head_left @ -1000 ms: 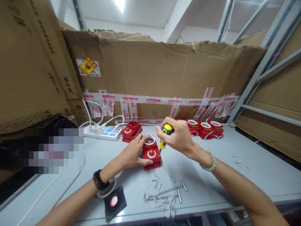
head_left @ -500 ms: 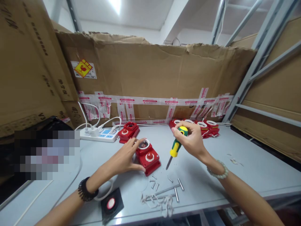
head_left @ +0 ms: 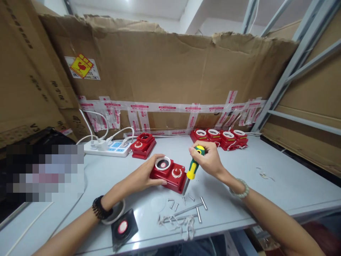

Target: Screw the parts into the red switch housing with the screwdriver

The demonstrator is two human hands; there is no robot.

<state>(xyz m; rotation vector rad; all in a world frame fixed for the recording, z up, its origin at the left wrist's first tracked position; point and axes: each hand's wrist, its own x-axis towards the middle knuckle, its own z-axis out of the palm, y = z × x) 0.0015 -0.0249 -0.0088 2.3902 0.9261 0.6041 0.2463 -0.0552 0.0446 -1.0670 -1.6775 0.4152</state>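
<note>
Pressing the red plastic button box (head_left: pixel 168 173) flat under the left hand (head_left: pixel 145 175), the yellow-green screwdriver (head_left: pixel 192 170), gripped by the right hand (head_left: pixel 210 160), is best kept upright over its corner screw.

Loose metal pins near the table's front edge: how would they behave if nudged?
The metal pins look like smooth, round, stiff rods, so they would probably roll or skid on the slick grey table. They lie close to its front edge, so a push toward the person might drop them. The short screws beside them likely scatter easily.
</note>
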